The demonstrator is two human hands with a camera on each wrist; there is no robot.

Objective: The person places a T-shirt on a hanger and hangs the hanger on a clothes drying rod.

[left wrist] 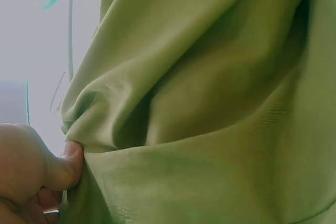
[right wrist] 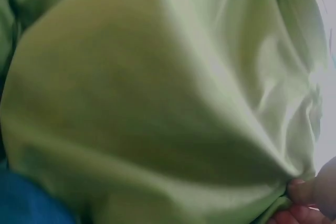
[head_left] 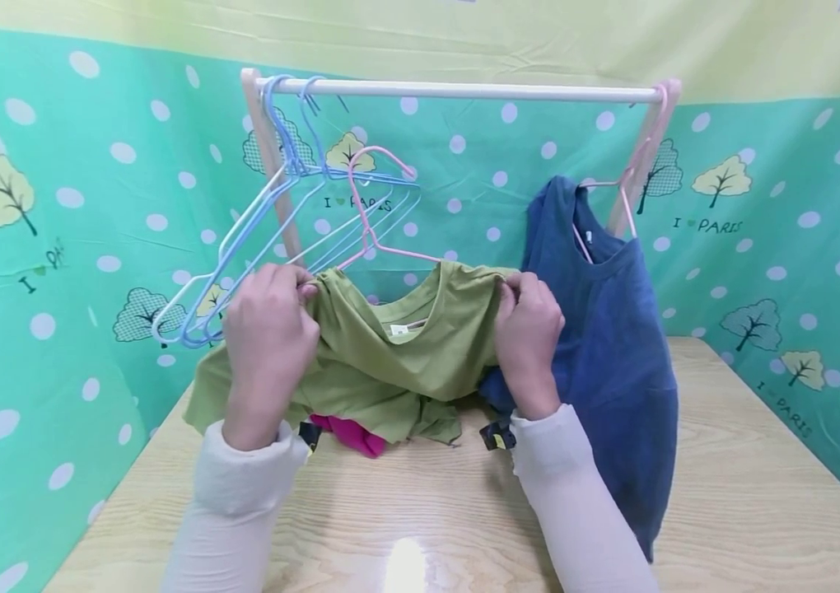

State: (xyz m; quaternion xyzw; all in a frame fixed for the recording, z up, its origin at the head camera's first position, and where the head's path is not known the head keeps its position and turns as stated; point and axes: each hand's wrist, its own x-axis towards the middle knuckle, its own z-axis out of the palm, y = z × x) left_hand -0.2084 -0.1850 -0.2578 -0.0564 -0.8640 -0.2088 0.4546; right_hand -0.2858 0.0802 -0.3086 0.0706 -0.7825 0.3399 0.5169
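Observation:
An olive-green T-shirt is held up above the table, its neckline facing me with a white label inside. My left hand pinches the shirt's left shoulder; the left wrist view shows the thumb pressed on the bunched cloth. On the other shoulder my right hand pinches the fabric, and its fingertips show at the corner of the right wrist view. A pink hanger rises out of the neck opening, its hook free of the rail and its lower part hidden inside the shirt.
A white rail spans the rack. Several blue and white hangers hang at its left end. A navy blue garment hangs on a pink hanger at the right. Magenta cloth lies on the wooden table beneath the shirt.

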